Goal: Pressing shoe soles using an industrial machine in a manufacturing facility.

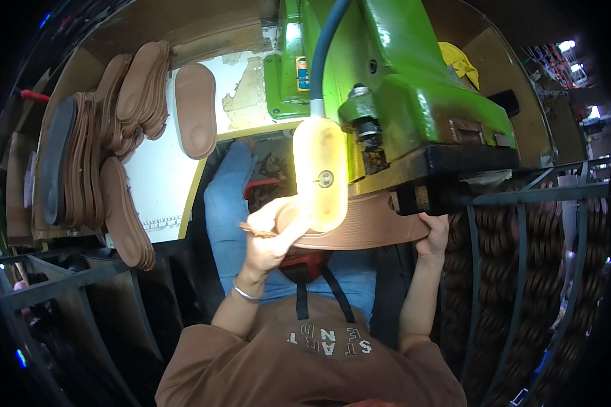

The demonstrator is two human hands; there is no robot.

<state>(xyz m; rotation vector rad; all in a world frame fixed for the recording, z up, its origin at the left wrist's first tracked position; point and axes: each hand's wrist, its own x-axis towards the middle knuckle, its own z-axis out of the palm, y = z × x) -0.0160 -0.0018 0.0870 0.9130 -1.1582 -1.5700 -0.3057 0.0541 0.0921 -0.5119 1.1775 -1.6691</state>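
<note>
A brown shoe sole (380, 227) is stretched sideways between my two hands, just below the head of a green machine (428, 102). My left hand (268, 234) is closed around the sole's left end, and a thin ragged brown strip (254, 230) sticks out beside the fingers. My right hand (433, 236) pinches the other end, close under the machine's dark metal edge. In front of the sole's left part hangs a glowing yellow lamp (321, 163), which hides some of it and some left fingertips.
Stacked brown soles (142, 81) stand at the left, with a grey sole (60, 163) at their edge. A single sole (195, 112) lies on the white tabletop (163, 169). Metal racks (519, 258) holding many brown pieces rise at the right. A yellow cloth (460, 62) lies behind the machine.
</note>
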